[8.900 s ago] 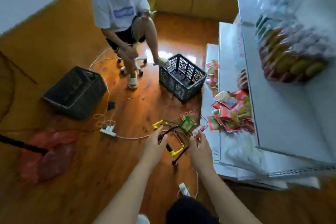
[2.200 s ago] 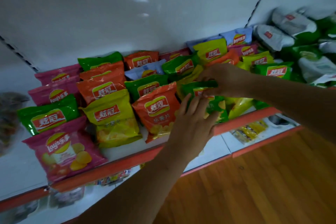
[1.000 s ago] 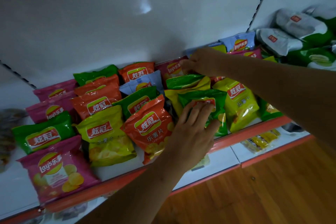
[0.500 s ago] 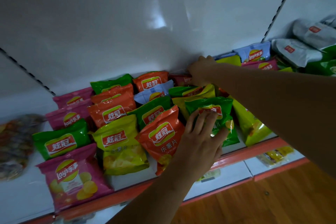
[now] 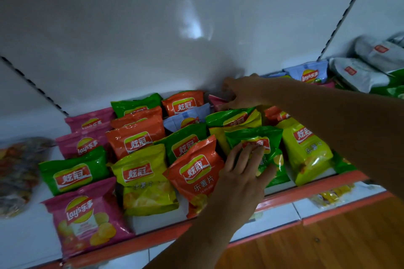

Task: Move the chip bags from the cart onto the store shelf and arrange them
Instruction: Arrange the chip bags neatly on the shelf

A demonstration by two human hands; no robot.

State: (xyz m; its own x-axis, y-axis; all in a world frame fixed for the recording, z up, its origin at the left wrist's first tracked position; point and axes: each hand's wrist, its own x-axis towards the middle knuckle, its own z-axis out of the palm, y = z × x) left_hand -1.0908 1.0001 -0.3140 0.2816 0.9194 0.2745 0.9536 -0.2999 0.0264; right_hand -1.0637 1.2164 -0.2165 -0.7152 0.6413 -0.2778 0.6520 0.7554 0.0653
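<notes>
Far to the left of both hands, a blurred clear plastic pack of mixed-colour snacks (image 5: 16, 172) lies on the white metal store shelf (image 5: 26, 233), whose orange-red front edge strip (image 5: 131, 247) runs below the bags. Nearer, still left of the left hand, chip bags stand in overlapping rows: a glossy pink Lay's chip bag (image 5: 84, 216) at the front, a green chip bag with a red label (image 5: 73, 172) just behind it, and two more pink bags (image 5: 84, 140) further back. Next comes a yellow-green chip bag (image 5: 144, 181) at the front, with an orange chip bag (image 5: 135, 137) behind it. Immediately left of the left hand, and touching it, stands an orange foil chip bag with white characters (image 5: 196, 172).

The left hand (image 5: 240, 183) lies open and flat, its fingers (image 5: 251, 155) spread across the front of a small green foil chip bag (image 5: 260, 137), pressing on it rather than gripping. Behind that bag are another green bag (image 5: 229, 117) and a pale blue bag (image 5: 188, 118).

Beyond the left hand, at the back of the shelf, the right hand (image 5: 242, 91) reaches in with fingers curled around the top of a dark pink chip bag (image 5: 216, 101); how firmly it holds cannot be told. Under the right forearm stands a yellow-green chip bag with red label (image 5: 306, 150). Further right, past the right wrist, sit a light blue Lay's bag (image 5: 308, 72) and grey-white snack bags (image 5: 356, 72).
</notes>
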